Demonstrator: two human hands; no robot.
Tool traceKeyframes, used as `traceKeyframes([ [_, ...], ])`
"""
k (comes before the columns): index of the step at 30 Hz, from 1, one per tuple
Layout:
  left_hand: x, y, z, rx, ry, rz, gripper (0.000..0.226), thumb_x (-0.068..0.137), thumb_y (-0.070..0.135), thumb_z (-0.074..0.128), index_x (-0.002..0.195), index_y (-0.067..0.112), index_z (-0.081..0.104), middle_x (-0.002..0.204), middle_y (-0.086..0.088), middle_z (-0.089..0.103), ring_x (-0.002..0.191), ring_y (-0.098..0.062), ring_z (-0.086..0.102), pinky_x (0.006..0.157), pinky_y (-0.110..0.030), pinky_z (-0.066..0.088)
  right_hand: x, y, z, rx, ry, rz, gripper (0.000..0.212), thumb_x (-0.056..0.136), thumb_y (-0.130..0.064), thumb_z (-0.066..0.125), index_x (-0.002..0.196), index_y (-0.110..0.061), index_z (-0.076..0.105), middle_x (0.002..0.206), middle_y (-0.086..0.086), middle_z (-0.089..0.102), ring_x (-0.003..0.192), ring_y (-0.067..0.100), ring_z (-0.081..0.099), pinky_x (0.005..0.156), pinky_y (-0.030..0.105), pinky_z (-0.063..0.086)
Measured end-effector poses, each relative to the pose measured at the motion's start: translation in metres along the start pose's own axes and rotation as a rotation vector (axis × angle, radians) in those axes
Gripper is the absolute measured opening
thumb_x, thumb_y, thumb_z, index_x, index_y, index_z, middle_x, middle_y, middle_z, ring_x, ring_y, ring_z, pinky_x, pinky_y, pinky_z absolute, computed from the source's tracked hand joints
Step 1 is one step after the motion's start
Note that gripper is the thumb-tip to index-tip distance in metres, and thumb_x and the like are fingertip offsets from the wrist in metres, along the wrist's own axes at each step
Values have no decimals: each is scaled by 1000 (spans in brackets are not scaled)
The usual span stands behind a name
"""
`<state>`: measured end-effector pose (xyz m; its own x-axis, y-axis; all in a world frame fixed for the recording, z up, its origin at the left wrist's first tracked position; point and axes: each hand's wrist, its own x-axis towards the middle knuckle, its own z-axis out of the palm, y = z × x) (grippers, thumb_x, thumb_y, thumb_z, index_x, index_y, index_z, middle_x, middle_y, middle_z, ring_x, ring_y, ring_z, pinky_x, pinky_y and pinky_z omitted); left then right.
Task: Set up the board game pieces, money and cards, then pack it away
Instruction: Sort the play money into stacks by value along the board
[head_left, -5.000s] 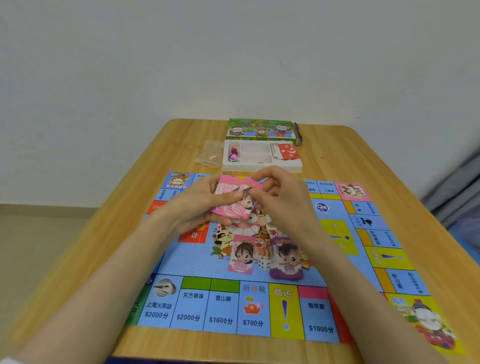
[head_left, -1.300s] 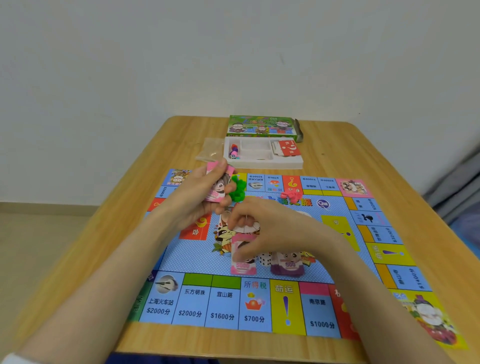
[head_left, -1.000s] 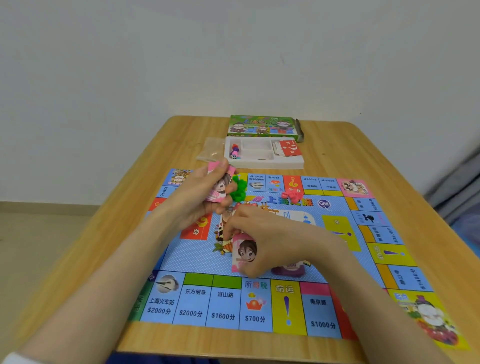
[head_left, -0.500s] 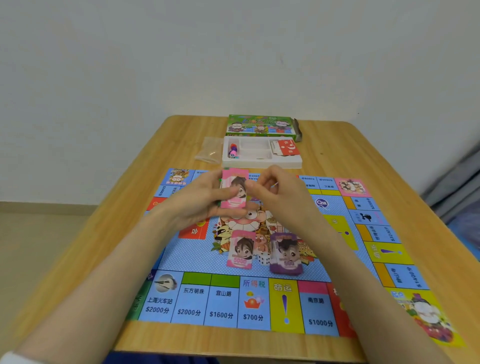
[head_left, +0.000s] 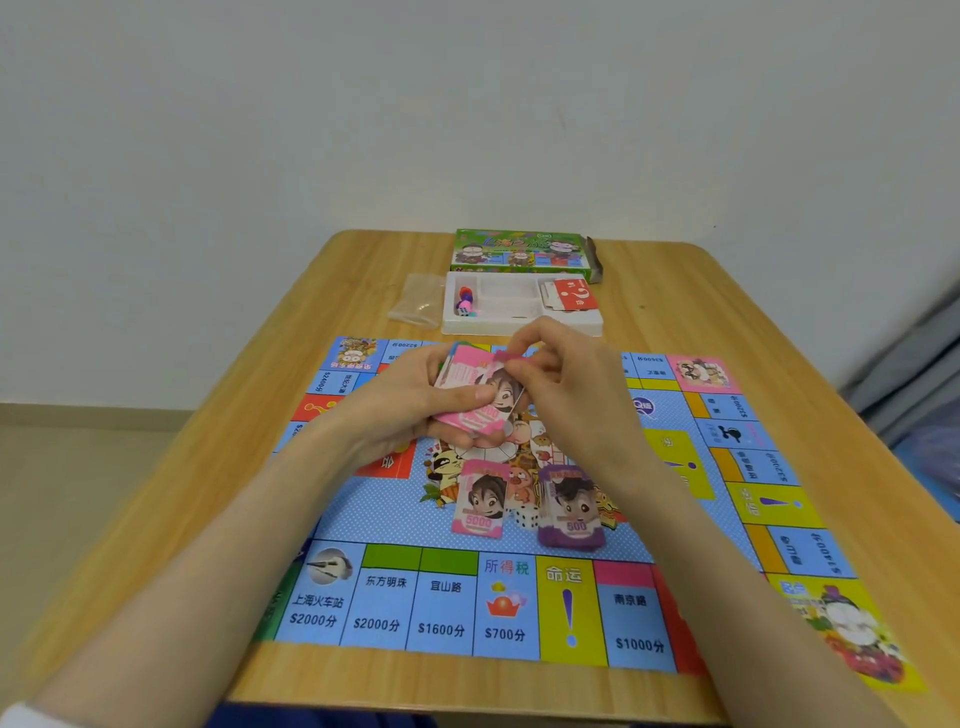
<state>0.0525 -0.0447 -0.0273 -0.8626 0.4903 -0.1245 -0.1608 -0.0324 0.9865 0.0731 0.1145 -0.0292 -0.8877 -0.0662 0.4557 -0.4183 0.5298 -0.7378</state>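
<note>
The left hand (head_left: 415, 405) is curled round a stack of pink notes (head_left: 460, 382), thumb lying across its face, held above the middle of the game board (head_left: 571, 613). The right hand (head_left: 566, 384) meets it from the other side; its thumb and forefinger pinch the far edge of the top note (head_left: 501, 395), which shows a cartoon face and lies partly lifted off the stack. Just below both hands, nearer the person, two piles lie flat on the board: a pink pile (head_left: 480, 504) marked 5000 under the left hand and a purple pile (head_left: 571, 512) marked 500 under the right wrist, with a white die (head_left: 525, 517) between them, close to both. Beyond the fingertips, off the far edge of the board, a white tray (head_left: 514, 322) sits on the wooden surface (head_left: 727, 312). Its left compartment holds small coloured pawns (head_left: 465, 301) and a second die, and its right compartment holds red cards (head_left: 571, 297). Behind the tray stands the green box (head_left: 519, 252), and a clear plastic bag (head_left: 418, 306) lies just beside the tray, on the left hand's side. Both forearms reach in over the near edge of the board.
</note>
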Motion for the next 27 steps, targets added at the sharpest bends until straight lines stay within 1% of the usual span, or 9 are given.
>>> traceKeyframes([
  [3, 0, 0, -1, -13, 21, 3, 33, 76, 5, 63, 108, 12, 58, 82, -8, 74, 61, -20, 72, 44, -18, 53, 1, 0, 0, -31, 68, 9, 11, 92, -9, 55, 83, -15, 52, 63, -6, 58, 62, 14, 57, 59, 37, 44],
  [5, 1, 0, -1, -14, 53, 17, 27, 82, 0, 60, 106, 13, 59, 82, -6, 75, 62, -20, 72, 45, -19, 54, 2, 0, -3, -9, 148, 35, 16, 93, -9, 54, 81, -17, 49, 66, -11, 53, 63, 6, 52, 58, 27, 42],
  [8, 2, 0, -4, -53, 143, 43, 21, 86, -3, 57, 102, 11, 58, 80, -3, 75, 63, -20, 72, 46, -19, 54, 5, -6, -12, 200, 174, 127, 21, 92, -8, 56, 77, -21, 50, 67, -4, 52, 59, 1, 49, 57, 21, 43],
  [10, 3, 0, -6, -78, 227, 45, 19, 87, -2, 58, 101, 10, 57, 74, -1, 74, 59, -16, 71, 44, -18, 53, 5, -11, -19, 284, 47, 190, 15, 90, -11, 61, 78, -18, 55, 63, 0, 59, 55, 0, 52, 55, 19, 44],
  [13, 5, 1, -8, -84, 290, 59, 18, 86, -1, 60, 101, 8, 57, 68, 1, 73, 53, -11, 68, 43, -16, 51, 4, -15, -22, 170, -334, 274, 4, 86, -14, 67, 84, -12, 64, 67, 11, 68, 62, 10, 58, 60, 30, 49],
  [15, 5, 1, -8, -79, 287, 68, 16, 86, 0, 60, 99, 9, 58, 70, 1, 73, 54, -11, 68, 43, -16, 51, 3, -15, -17, 107, -502, 271, 4, 83, -10, 70, 83, -11, 66, 68, 6, 68, 63, 12, 61, 64, 28, 51],
  [19, 5, 0, -8, -60, 296, 65, 16, 86, 1, 61, 98, 11, 57, 69, 3, 73, 55, -10, 68, 44, -16, 52, 0, -11, -5, -35, -593, 229, 21, 77, -9, 76, 77, -22, 59, 75, -1, 67, 60, 7, 61, 65, 24, 53],
  [23, 5, -1, -8, -56, 298, 58, 19, 86, 1, 62, 102, 10, 57, 70, 2, 73, 55, -10, 68, 43, -17, 52, -3, -7, 1, -120, -650, 170, 27, 75, -13, 78, 77, -28, 55, 75, -6, 59, 63, 3, 54, 69, 25, 52],
  [27, 5, -1, -9, -66, 294, 57, 20, 85, 2, 62, 103, 11, 58, 77, 0, 74, 58, -11, 69, 44, -17, 52, -4, -5, 3, -187, -671, 130, 25, 76, -11, 77, 87, -22, 57, 74, -9, 55, 62, -1, 51, 60, 10, 44],
])
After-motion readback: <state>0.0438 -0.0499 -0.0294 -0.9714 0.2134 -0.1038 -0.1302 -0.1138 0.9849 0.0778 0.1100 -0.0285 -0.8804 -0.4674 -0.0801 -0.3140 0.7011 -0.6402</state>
